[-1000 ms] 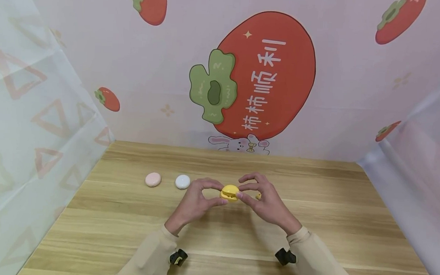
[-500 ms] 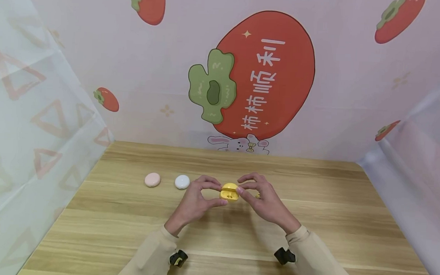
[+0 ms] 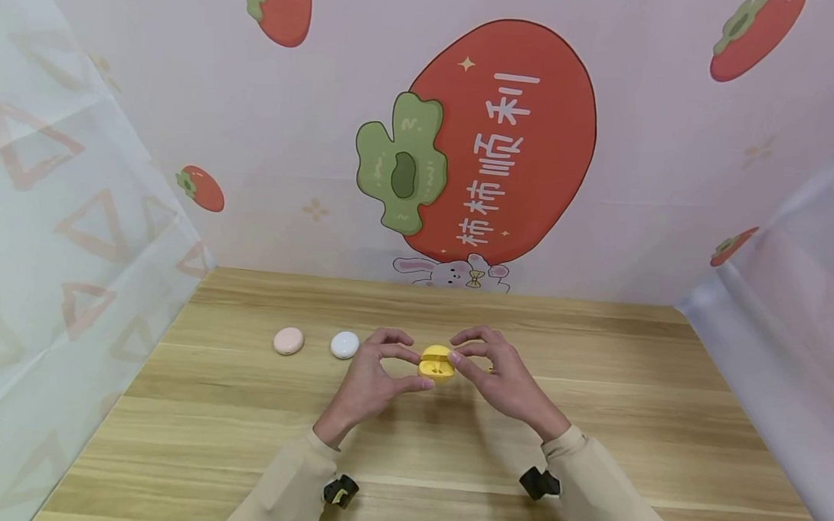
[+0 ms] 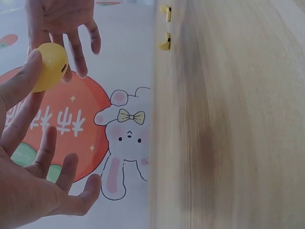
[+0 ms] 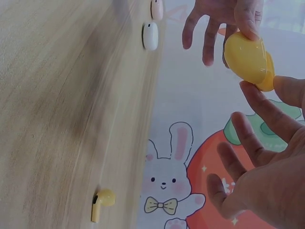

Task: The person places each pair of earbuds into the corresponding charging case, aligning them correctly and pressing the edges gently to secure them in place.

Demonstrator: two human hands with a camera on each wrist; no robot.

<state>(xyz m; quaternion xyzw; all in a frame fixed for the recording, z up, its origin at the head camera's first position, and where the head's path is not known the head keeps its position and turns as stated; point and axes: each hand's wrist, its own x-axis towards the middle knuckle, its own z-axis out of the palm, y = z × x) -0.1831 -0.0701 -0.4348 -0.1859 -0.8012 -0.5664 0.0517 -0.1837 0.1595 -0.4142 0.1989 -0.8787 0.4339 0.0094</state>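
Observation:
Above the table's middle, a yellow earbud case point(image 3: 437, 373) is held up with its lid raised toward the back. My left hand point(image 3: 370, 380) pinches the case's left side between thumb and forefinger. From the other side, my right hand point(image 3: 511, 380) pinches the case at its lid, thumb in front. Two hollows show inside the case, with no earbuds visible in them. In the left wrist view two yellow earbuds, one point(image 4: 166, 13) beyond the other point(image 4: 165, 42), lie on the wood. The right wrist view shows one yellow earbud point(image 5: 103, 200); the right hand mostly covers them in the head view.
A white rounded case point(image 3: 345, 345) and a pink rounded case point(image 3: 288, 341) lie left of my hands on the wooden table point(image 3: 410, 459). A printed cloth point(image 3: 283, 133) hangs behind the table, with more cloth along both sides.
The case's lid has swung from slightly raised to wide apart, baring the hollows. Both hands have stayed in nearly the same place.

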